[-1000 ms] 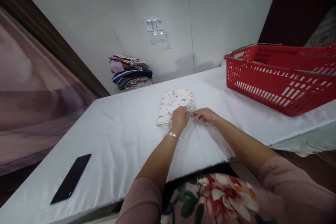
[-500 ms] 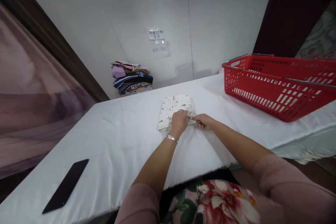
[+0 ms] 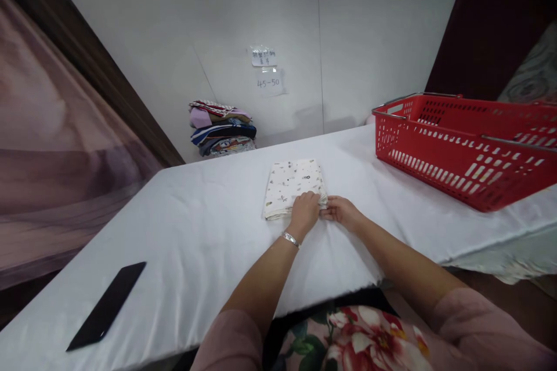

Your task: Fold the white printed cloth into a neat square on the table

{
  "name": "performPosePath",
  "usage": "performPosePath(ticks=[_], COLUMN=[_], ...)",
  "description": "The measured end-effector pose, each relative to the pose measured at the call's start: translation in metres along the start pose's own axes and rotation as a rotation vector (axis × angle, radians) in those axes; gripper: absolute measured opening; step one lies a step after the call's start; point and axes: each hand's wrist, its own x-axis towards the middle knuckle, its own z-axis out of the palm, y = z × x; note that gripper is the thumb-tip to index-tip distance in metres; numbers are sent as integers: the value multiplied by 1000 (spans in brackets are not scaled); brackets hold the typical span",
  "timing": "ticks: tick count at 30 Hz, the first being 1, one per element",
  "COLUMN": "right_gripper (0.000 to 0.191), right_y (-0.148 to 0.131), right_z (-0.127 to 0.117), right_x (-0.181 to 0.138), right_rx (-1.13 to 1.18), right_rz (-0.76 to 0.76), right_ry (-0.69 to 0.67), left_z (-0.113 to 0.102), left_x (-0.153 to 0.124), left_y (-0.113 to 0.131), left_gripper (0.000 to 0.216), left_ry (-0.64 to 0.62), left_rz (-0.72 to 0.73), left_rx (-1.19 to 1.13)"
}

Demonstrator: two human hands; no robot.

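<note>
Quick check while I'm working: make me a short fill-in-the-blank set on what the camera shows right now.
1. The left hand rests on the folded cloth, while the ____ hand is at its near right corner.
2. The silver bracelet is on the ____ wrist.
3. The basket is coloured ____.
4. The lower paper on the wall reads ____.

Missing words: right; left; red; 45-50.
</note>
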Motion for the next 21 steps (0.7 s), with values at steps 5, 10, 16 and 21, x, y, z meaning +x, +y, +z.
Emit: performPosePath(ticks=[5,10,16,21], right_gripper=[60,76,71,67], right_y=[-10,-11,-2,1], right_z=[7,15,9,6], right_x=[-7,-5,-2,1], right_rx=[-203,-394,-383,-401], right_rz=[4,0,-30,-40], right_ry=[50,141,175,200], left_z=[12,20,12,7], left_x=[0,-3,-20,-33], left_y=[3,2,-13,-27], left_gripper=[17,22,27,31], left_ry=[-16,20,68,64], left_rz=[51,75,3,43], left_rx=[15,-3,-16,-81])
